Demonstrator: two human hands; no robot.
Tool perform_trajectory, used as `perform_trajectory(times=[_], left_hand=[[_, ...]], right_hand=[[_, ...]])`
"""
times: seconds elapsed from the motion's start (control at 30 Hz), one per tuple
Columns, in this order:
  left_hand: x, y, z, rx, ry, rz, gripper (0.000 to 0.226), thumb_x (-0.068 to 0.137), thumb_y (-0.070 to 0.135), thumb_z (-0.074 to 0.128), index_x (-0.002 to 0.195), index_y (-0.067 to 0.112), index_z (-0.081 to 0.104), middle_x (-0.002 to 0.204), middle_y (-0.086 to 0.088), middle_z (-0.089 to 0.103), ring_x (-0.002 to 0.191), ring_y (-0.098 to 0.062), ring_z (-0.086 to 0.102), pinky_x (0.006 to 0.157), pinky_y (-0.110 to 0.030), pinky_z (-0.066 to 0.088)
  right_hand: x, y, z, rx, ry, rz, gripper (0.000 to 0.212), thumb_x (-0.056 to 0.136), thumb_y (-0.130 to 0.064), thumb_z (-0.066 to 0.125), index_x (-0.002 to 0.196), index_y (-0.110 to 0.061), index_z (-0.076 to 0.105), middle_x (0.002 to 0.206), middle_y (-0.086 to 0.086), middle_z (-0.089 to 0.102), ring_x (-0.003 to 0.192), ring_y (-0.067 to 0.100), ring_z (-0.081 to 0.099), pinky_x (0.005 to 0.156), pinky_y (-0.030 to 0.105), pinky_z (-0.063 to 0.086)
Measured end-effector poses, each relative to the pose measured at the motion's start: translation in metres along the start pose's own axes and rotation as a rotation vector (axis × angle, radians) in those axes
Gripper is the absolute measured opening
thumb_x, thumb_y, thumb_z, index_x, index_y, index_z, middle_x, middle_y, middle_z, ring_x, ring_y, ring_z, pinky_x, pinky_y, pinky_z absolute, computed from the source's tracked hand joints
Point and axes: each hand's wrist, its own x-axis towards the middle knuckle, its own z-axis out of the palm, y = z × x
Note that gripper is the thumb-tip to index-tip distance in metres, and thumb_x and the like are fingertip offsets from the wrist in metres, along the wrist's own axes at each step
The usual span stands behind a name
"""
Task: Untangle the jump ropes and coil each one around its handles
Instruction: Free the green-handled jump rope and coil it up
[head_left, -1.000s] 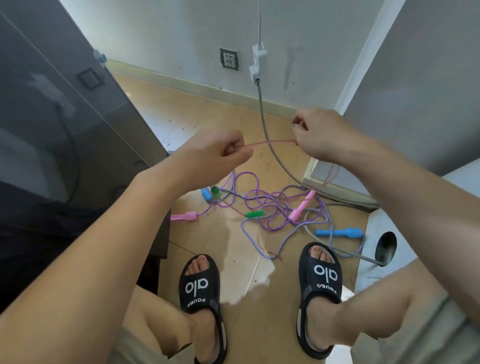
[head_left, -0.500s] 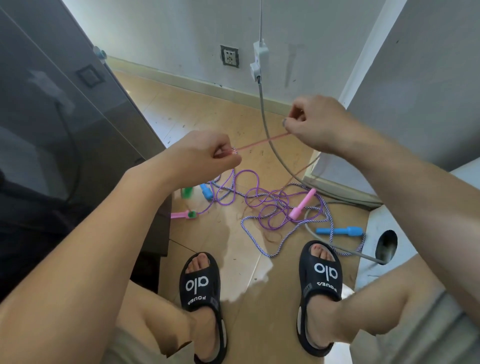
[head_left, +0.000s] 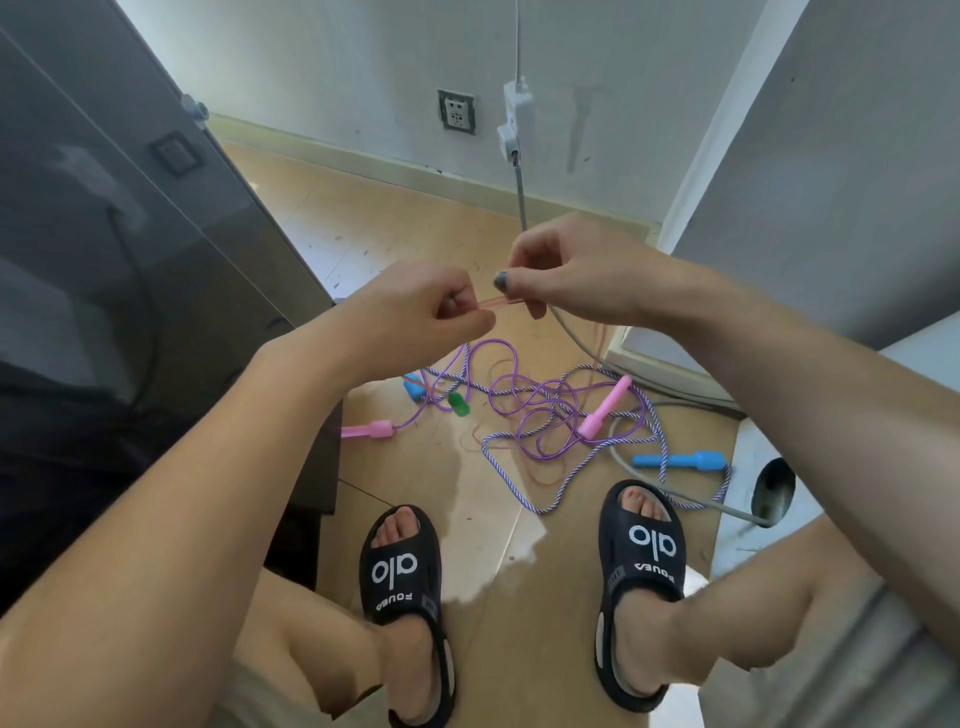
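**Ropes still knotted on the floor, one thin strand in hand**

Early in the job, by the look of it: no rope coiled around its handles yet. Going left to right across the wooden floor (head_left: 395, 218): a pink handle (head_left: 370, 431) near the dark cabinet's foot, tied to the purple rope (head_left: 524, 400); a blue handle end (head_left: 413, 388) and a green handle (head_left: 458, 404) just beside each other; a second pink handle (head_left: 605, 407) lying tilted in the thick of the tangle; the blue-and-white braided rope (head_left: 519, 486) looping toward the near side; a blue handle (head_left: 680, 460) toward the floor's right edge. All three ropes crossing one another, none separated.

Held up above the heap: left hand (head_left: 421, 317) curled, pinching a thin pinkish-red cord (head_left: 501, 303); right hand (head_left: 576, 275) close by, pinching the same short stretch. Rest of that cord trailing faintly down into the pile. Left to do, judging from this: freeing every rope, then winding each.

Readable writing: "alo" and "FOUEA" on both black slide sandals (head_left: 402, 569).
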Motion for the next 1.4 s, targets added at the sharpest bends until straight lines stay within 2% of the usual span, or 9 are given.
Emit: perform_trajectory(times=[0.13, 0.37, 0.53, 0.73, 0.9, 1.03, 1.2, 1.27, 1.4], left_hand=[[0.002, 0.001, 0.0, 0.021, -0.037, -0.008, 0.031, 0.096, 0.042, 0.06, 0.089, 0.012, 0.064, 0.081, -0.002, 0.061, 0.066, -0.01, 0.047, 0.06, -0.025, 0.037], [0.0, -0.001, -0.004, -0.084, -0.103, -0.064, 0.035, 0.101, 0.04, 0.049, 0.081, 0.013, 0.06, 0.071, 0.005, 0.053, 0.056, -0.011, 0.047, 0.058, -0.03, 0.046], [-0.004, 0.004, -0.005, -0.217, -0.143, -0.046, 0.03, 0.102, 0.031, 0.053, 0.079, 0.015, 0.062, 0.062, 0.002, 0.056, 0.047, -0.006, 0.049, 0.05, -0.018, 0.046], [-0.006, 0.004, -0.007, -0.206, -0.136, -0.028, 0.019, 0.101, 0.027, 0.055, 0.089, 0.016, 0.064, 0.065, -0.007, 0.062, 0.048, -0.012, 0.053, 0.054, -0.024, 0.048], [-0.005, 0.006, -0.006, -0.25, -0.1, -0.009, 0.012, 0.098, 0.024, 0.061, 0.091, 0.015, 0.065, 0.068, -0.007, 0.053, 0.049, -0.013, 0.047, 0.05, -0.022, 0.043], [-0.005, 0.004, -0.008, -0.219, -0.108, 0.0, 0.016, 0.098, 0.029, 0.061, 0.087, 0.018, 0.063, 0.067, -0.005, 0.058, 0.047, -0.01, 0.049, 0.053, -0.023, 0.045], [-0.006, 0.003, -0.009, -0.188, -0.155, -0.025, 0.027, 0.101, 0.035, 0.056, 0.082, 0.017, 0.063, 0.06, -0.009, 0.06, 0.048, -0.013, 0.053, 0.057, -0.023, 0.045], [-0.006, 0.002, -0.01, -0.172, -0.153, -0.055, 0.03, 0.102, 0.036, 0.054, 0.082, 0.015, 0.062, 0.052, 0.0, 0.057, 0.048, -0.011, 0.054, 0.053, -0.016, 0.043], [-0.007, 0.001, -0.011, -0.176, -0.162, -0.079, 0.033, 0.102, 0.04, 0.052, 0.08, 0.015, 0.06, 0.054, 0.0, 0.06, 0.049, -0.009, 0.054, 0.058, -0.024, 0.045]], right_hand=[[-0.001, 0.008, -0.006, -0.055, 0.036, 0.016, 0.022, 0.091, -0.033, 0.065, 0.072, -0.022, 0.067, 0.062, -0.008, 0.069, 0.05, -0.001, 0.049, 0.053, 0.017, 0.037], [-0.003, 0.024, -0.023, -0.116, 0.27, 0.04, 0.014, 0.09, -0.028, 0.067, 0.079, -0.021, 0.072, 0.065, -0.01, 0.072, 0.06, -0.006, 0.06, 0.058, 0.004, 0.038], [-0.003, 0.026, -0.024, -0.155, 0.273, 0.061, 0.015, 0.091, -0.03, 0.064, 0.081, -0.022, 0.072, 0.065, -0.011, 0.071, 0.066, -0.003, 0.063, 0.066, 0.013, 0.045], [-0.007, 0.018, -0.016, -0.106, 0.041, 0.051, 0.022, 0.095, -0.043, 0.059, 0.086, -0.026, 0.069, 0.071, -0.005, 0.071, 0.054, -0.002, 0.053, 0.059, 0.023, 0.038], [-0.008, 0.013, -0.011, 0.13, -0.12, 0.079, 0.027, 0.099, -0.034, 0.057, 0.097, -0.011, 0.069, 0.083, 0.01, 0.067, 0.052, 0.014, 0.055, 0.05, 0.028, 0.048], [-0.009, 0.01, -0.013, 0.172, -0.14, 0.068, 0.029, 0.097, -0.035, 0.06, 0.09, -0.009, 0.071, 0.077, 0.006, 0.055, 0.063, 0.018, 0.061, 0.056, 0.034, 0.058], [-0.009, 0.013, -0.02, -0.057, 0.062, 0.067, 0.04, 0.097, -0.039, 0.059, 0.074, -0.007, 0.057, 0.064, 0.006, 0.057, 0.053, 0.013, 0.063, 0.054, 0.025, 0.051], [-0.006, 0.023, -0.026, -0.237, 0.145, 0.106, 0.046, 0.099, -0.043, 0.052, 0.065, -0.013, 0.049, 0.06, 0.005, 0.054, 0.06, 0.022, 0.059, 0.058, 0.031, 0.042], [-0.003, 0.049, -0.041, -0.55, 0.199, 0.356, 0.041, 0.099, -0.035, 0.047, 0.067, -0.011, 0.053, 0.071, 0.011, 0.055, 0.077, 0.033, 0.052, 0.059, 0.031, 0.036]])
